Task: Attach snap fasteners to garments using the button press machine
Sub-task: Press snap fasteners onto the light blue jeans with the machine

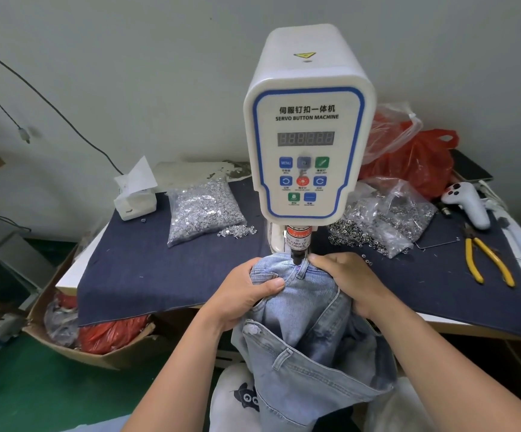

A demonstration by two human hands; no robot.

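A white servo button machine (307,126) stands on the table, its black punch (297,255) pointing down onto the waistband of light blue jeans (309,310). My left hand (246,294) grips the bunched denim on the left of the punch, thumb on top. On the right side my right hand (349,280) holds the waistband, its fingertips close beside the punch. The rest of the jeans hangs down over my lap. A metal button (252,329) shows on the denim below my left hand.
A dark blue cloth (146,269) covers the table. A bag of silver fasteners (204,210) lies left of the machine, a bag of ring parts (387,219) right. Yellow pliers (487,260), a white handle (468,204), red bags (421,163) and a tissue box (136,198) sit around.
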